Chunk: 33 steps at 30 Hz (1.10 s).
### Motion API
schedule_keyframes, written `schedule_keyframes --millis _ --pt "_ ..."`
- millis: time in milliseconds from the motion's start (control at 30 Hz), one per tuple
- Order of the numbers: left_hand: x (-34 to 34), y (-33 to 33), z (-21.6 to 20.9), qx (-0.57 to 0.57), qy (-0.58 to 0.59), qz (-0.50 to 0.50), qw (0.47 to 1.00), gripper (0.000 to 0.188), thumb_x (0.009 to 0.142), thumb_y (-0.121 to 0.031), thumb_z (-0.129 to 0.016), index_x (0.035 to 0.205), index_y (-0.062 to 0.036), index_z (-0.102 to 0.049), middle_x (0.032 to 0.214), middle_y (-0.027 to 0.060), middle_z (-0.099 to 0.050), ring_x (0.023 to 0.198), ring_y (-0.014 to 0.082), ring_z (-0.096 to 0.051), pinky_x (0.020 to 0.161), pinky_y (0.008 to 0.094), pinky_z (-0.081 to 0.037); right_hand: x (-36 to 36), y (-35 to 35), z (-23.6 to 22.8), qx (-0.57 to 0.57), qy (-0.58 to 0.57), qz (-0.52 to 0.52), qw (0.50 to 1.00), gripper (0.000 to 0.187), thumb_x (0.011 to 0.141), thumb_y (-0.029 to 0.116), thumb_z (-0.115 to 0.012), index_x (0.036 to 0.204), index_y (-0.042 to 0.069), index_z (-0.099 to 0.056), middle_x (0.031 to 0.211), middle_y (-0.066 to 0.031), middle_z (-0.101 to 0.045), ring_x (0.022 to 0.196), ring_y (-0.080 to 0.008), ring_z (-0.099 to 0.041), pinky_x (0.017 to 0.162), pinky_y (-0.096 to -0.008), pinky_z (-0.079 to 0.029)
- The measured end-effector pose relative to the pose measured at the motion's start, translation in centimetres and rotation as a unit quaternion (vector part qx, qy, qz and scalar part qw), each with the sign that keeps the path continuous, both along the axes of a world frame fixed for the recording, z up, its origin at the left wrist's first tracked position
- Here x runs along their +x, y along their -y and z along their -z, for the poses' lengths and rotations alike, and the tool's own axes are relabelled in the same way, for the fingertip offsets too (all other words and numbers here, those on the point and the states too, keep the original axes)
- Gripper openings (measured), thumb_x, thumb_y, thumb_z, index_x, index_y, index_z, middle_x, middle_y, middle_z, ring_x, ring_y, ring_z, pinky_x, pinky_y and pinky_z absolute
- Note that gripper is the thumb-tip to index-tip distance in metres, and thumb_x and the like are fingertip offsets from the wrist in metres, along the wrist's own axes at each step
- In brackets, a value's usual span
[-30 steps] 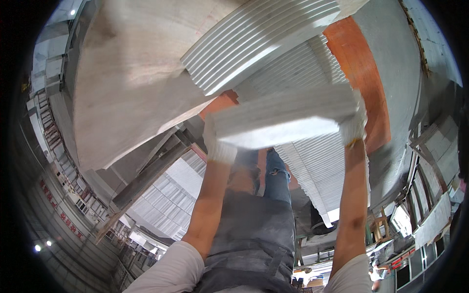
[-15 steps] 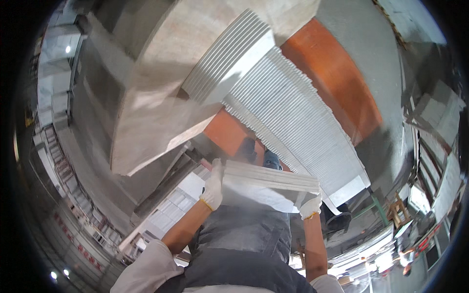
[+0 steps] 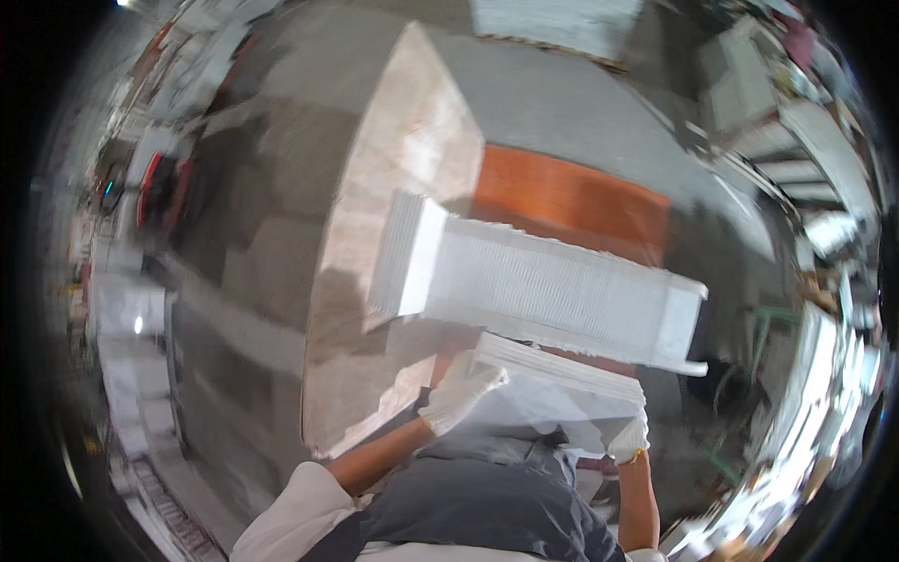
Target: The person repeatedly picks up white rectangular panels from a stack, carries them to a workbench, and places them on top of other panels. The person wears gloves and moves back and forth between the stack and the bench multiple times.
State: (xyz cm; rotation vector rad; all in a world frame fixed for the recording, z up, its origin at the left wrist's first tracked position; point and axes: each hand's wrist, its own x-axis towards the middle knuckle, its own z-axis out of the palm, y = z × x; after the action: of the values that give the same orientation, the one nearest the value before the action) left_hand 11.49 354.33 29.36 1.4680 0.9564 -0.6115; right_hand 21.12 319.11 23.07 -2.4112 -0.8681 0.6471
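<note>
In front of my waist, a small stack of thin white slabs (image 3: pixel 562 403) is held between both hands, its layered edges facing away from me. My left hand (image 3: pixel 461 401), in a white knit glove, is closed on the left end, fingers across the upper side. At the right end my right hand (image 3: pixel 630 438), also gloved, grips the stack's corner; some fingers are hidden below. Just beyond stands a long row of white slabs (image 3: pixel 552 290) packed on edge. Larger slabs (image 3: pixel 405 258) lean at that row's left end against a pale upright board (image 3: pixel 412 112).
An orange panel (image 3: pixel 571 192) lies behind the row. A dark round object (image 3: pixel 726 386) sits near the row's right end, beside a green frame (image 3: pixel 763 328). Shelving and pale panels (image 3: pixel 810 140) line the right. White stacked blocks (image 3: pixel 140 365) stand far left.
My view has turned, so the slab row lies more nearly level across the picture. The held stack appears farther right, still between both hands. The left hand now shows more over its upper side.
</note>
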Motion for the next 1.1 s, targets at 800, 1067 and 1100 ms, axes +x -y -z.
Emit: schedule_keyframes --millis 800,1067,1100 --pt "-1.4 23.7 1.1 -0.058 0.133 0.465 0.874 0.066 0.093 -0.049 -0.072 0.136 -0.0016 -0.055 0.12 0.0059 -0.069 0.11 0.0116 -0.06 0.099 0.0311 -0.046 -38.5 11.4 -1.0 0.617 -0.194 0.739 0.187 0.047 0.095 0.048 -0.059 0.119 0.009 -0.067 0.112 -0.0061 -0.071 0.102 -0.0241 -0.065 0.09 -0.0375 -0.054" --pt "-1.4 36.9 -3.0 -0.162 0.18 0.503 0.829 0.071 0.088 -0.052 -0.076 0.13 -0.0012 -0.051 0.111 0.0057 -0.067 0.104 0.014 -0.061 0.094 0.0307 -0.05 -42.1 19.7 4.5 0.6 -0.071 0.765 0.224 0.051 0.103 0.052 -0.044 0.123 0.011 -0.065 0.114 -0.0055 -0.07 0.102 -0.0214 -0.064 0.092 -0.0366 -0.053" --pt "-1.2 38.5 -3.1 -0.15 0.177 0.52 0.822 0.069 0.088 -0.052 -0.077 0.129 -0.0017 -0.052 0.111 0.0054 -0.067 0.104 0.0138 -0.061 0.093 0.0308 -0.049 -42.5 20.4 4.7 0.617 -0.068 0.755 0.213 0.049 0.103 0.049 -0.044 0.124 0.01 -0.064 0.115 -0.0056 -0.069 0.103 -0.0212 -0.063 0.093 -0.0362 -0.052"
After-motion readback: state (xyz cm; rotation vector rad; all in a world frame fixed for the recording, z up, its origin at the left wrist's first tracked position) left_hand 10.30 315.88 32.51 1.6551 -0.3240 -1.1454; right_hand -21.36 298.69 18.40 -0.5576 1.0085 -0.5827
